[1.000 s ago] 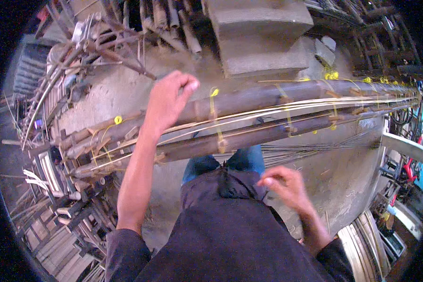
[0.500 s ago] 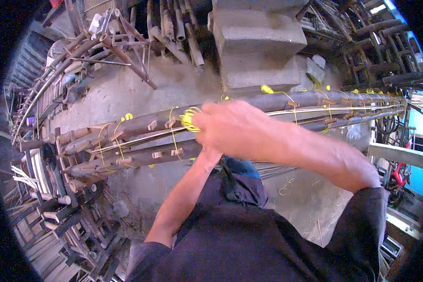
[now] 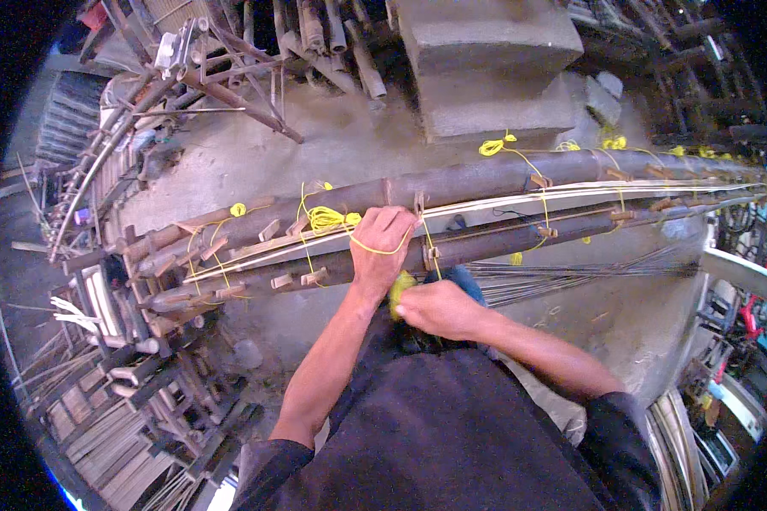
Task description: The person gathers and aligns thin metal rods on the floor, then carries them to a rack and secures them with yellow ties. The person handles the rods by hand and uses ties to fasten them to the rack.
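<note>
Two long dark bamboo poles, the far pole point(image 3: 494, 177) and the near pole point(image 3: 490, 246), run side by side across the view. Pale thin strips point(image 3: 503, 203) lie lengthwise between them. Over the gap, my left hand point(image 3: 383, 247) is closed, with a strand of yellow cord looping across its fingers; what lies under the palm is hidden. Beside it rests a yellow cord hank point(image 3: 325, 219). Closer to my body, my right hand point(image 3: 441, 308) pinches a yellow-green cord bundle point(image 3: 400, 295). A taut yellow cord point(image 3: 429, 232) spans the poles between wooden pegs.
More yellow cord bundles point(image 3: 493, 146) hang along the poles, next to small wooden pegs point(image 3: 537, 181). Concrete steps point(image 3: 494, 102) rise beyond. Dark thin rods point(image 3: 562, 281) lie on the floor at right. Stacked wooden pieces point(image 3: 111, 417) fill the lower left.
My hands, together over the poles before, have separated. The right has come back toward my body with the yellow-green bundle; the left stays over the strips. The view has shifted slightly.
</note>
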Action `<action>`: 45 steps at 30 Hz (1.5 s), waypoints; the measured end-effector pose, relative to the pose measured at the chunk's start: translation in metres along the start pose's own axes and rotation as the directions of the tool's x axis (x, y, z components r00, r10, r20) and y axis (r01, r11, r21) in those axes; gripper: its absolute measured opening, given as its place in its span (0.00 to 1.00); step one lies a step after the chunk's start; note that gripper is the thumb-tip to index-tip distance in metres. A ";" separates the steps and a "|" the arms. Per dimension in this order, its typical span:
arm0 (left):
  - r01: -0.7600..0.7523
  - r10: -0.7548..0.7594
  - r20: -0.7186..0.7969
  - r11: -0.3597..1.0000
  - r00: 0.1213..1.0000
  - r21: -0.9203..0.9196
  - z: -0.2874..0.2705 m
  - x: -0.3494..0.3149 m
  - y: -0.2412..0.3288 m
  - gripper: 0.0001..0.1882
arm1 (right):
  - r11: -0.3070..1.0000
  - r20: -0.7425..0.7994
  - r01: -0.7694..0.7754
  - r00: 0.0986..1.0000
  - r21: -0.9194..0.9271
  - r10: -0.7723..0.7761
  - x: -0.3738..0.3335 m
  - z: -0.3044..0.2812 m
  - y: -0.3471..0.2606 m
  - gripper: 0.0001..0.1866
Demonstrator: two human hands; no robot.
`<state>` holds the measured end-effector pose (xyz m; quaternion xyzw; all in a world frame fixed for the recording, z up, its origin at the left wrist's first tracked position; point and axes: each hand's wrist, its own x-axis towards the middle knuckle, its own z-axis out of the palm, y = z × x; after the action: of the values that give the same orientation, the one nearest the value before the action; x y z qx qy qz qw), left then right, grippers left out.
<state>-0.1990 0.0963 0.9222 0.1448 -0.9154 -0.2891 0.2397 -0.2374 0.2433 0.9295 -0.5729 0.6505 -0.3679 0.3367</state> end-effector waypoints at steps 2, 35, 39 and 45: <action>0.179 -0.166 0.079 0.964 0.983 -0.198 -0.008 0.001 0.011 0.04 | 0.975 0.093 0.070 0.994 -0.210 -0.051 0.007 0.039 0.022 0.09; 0.134 -0.140 -0.098 0.988 0.985 -0.071 -0.128 -0.061 -0.111 0.08 | 0.753 0.255 0.277 0.955 -0.597 -0.149 0.226 -0.001 -0.196 0.08; 0.165 -0.164 0.031 0.985 0.986 -0.040 -0.123 -0.060 -0.115 0.07 | 0.886 -0.102 -0.258 0.966 -0.385 0.237 0.267 -0.009 -0.096 0.13; 0.122 -0.122 -0.001 0.993 0.993 -0.004 -0.119 -0.056 -0.092 0.05 | 0.638 -0.304 -0.035 0.858 0.769 0.414 0.259 0.009 -0.006 0.22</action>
<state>-0.0778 -0.0088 0.9330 0.2001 -0.9041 -0.3049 0.2227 -0.2570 -0.0148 0.9258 -0.1950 0.5718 -0.6760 0.4220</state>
